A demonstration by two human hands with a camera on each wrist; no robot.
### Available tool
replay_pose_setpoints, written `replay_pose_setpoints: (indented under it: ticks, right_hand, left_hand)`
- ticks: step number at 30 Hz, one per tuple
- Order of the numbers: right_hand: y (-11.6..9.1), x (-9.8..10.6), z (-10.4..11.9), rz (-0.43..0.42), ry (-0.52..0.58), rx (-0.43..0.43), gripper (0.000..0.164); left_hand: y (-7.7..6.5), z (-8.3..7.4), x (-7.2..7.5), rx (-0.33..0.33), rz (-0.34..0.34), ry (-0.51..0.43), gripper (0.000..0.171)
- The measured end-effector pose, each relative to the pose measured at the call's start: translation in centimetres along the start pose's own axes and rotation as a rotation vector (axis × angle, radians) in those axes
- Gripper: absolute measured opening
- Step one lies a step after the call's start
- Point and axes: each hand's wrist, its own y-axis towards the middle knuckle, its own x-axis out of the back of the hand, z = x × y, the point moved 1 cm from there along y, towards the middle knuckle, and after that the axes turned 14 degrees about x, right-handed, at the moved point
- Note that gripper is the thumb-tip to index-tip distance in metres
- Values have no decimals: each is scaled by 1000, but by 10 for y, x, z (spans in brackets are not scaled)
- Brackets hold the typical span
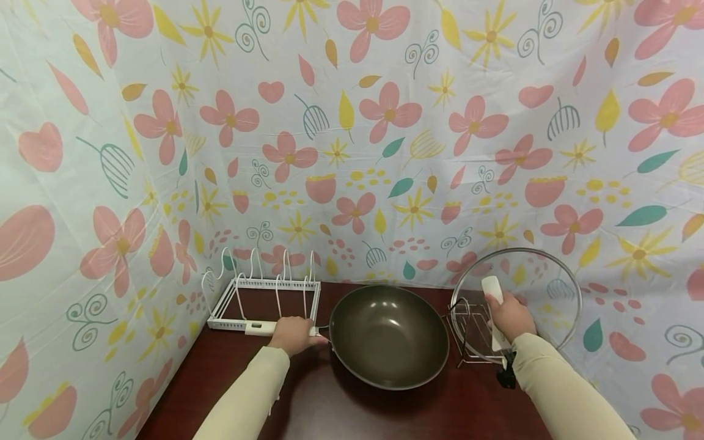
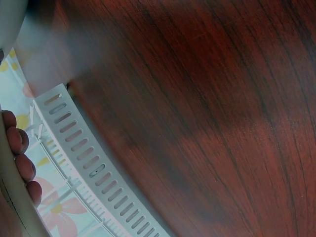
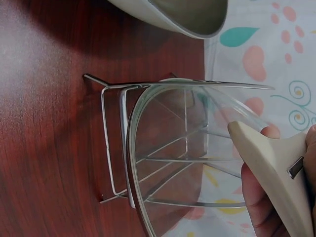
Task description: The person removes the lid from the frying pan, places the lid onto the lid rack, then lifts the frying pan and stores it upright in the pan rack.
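A dark wok (image 1: 389,336) is in the middle of the head view, its inside facing up. Its cream handle (image 1: 260,328) points left, and my left hand (image 1: 294,335) grips it near the pan. In the left wrist view, curled fingers (image 2: 19,140) show round that handle at the left edge. To the right, my right hand (image 1: 513,315) holds the long cream handle (image 3: 271,173) of a round glass lid (image 1: 541,287). The lid is on edge, its lower rim within a small metal wire rack (image 3: 106,143).
A white rack (image 1: 225,322) with tall wire dividers stands at the back left, just behind the wok handle. All of this is on a dark red wooden table (image 1: 324,412). A flowered curtain (image 1: 352,153) hangs close along the back and left.
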Motion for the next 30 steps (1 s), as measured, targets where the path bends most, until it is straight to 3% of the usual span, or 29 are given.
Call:
replay_pose_setpoints:
  ticks: [20,30]
  right_hand:
    - [4,0,-4,-1,-33,1,63]
    - [7,2,-9,57,95,-51,65]
  left_hand:
    - [1,1,-4,3,-8,19,61]
    - [1,0,-1,7,7,13,60]
